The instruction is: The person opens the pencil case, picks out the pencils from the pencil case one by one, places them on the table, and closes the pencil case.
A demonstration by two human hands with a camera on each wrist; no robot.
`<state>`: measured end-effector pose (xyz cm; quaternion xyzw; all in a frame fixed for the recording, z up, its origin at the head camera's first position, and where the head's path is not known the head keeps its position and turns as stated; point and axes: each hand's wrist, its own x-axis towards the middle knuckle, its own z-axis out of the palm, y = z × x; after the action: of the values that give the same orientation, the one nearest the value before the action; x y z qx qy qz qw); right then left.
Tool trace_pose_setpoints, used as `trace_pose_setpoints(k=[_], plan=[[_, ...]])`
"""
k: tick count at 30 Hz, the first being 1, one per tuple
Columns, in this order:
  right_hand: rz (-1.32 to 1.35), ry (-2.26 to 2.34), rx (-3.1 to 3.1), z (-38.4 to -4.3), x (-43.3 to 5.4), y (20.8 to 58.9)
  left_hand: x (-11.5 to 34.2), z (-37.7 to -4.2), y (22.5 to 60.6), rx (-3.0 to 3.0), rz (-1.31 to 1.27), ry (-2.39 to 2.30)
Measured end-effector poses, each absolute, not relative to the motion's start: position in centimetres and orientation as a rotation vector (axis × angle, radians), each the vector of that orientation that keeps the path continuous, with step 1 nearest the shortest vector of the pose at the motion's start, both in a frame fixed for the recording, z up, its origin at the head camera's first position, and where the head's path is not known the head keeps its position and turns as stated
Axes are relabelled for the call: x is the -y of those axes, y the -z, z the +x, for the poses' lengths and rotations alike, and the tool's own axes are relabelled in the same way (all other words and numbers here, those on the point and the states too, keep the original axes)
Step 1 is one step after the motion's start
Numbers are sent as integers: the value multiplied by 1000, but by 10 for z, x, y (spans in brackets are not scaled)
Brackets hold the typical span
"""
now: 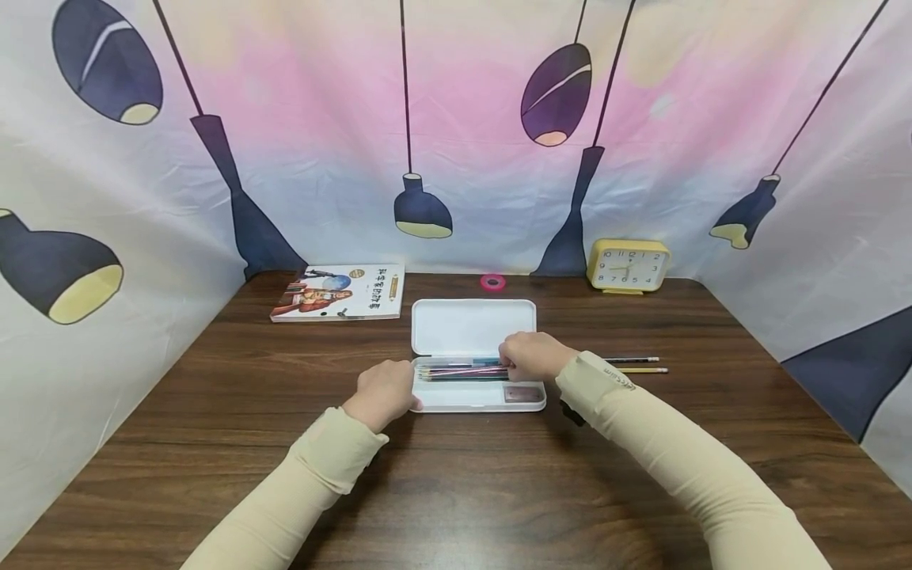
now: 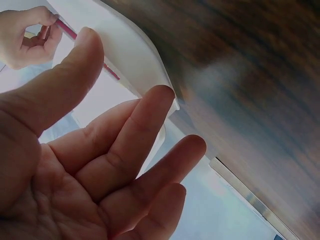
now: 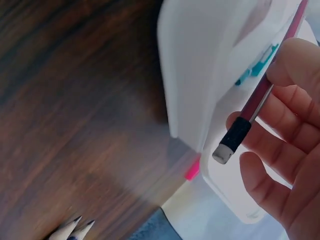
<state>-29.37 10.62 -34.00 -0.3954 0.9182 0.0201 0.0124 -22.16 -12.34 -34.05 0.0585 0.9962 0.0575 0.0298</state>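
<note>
A white pencil case [image 1: 456,397] lies on the table with its lid [image 1: 473,326] raised at the back. Several pencils [image 1: 456,372] lie lengthwise inside it. My right hand [image 1: 534,355] is over the right half of the case, pinching a dark red pencil [image 3: 257,97] between thumb and fingers; its black band and white eraser end show in the right wrist view. At the left end of the case, my left hand [image 1: 385,392] rests against the edge, fingers loosely extended. A brownish rectangular piece [image 1: 523,393] sits in the front right compartment.
Two pencils [image 1: 644,370] lie on the table to the right, partly behind the right forearm. Behind the case are a book [image 1: 342,293] at left, a pink ring [image 1: 492,282] and a yellow clock [image 1: 628,266] at right. A printed curtain [image 1: 335,198] surrounds the table.
</note>
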Motion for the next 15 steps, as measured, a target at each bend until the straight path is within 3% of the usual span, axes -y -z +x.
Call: trace_pose_setpoints(k=[15], plan=[[-1152,17,-2878,-295,-128,341,123,-220,338,-3058,186,-180]])
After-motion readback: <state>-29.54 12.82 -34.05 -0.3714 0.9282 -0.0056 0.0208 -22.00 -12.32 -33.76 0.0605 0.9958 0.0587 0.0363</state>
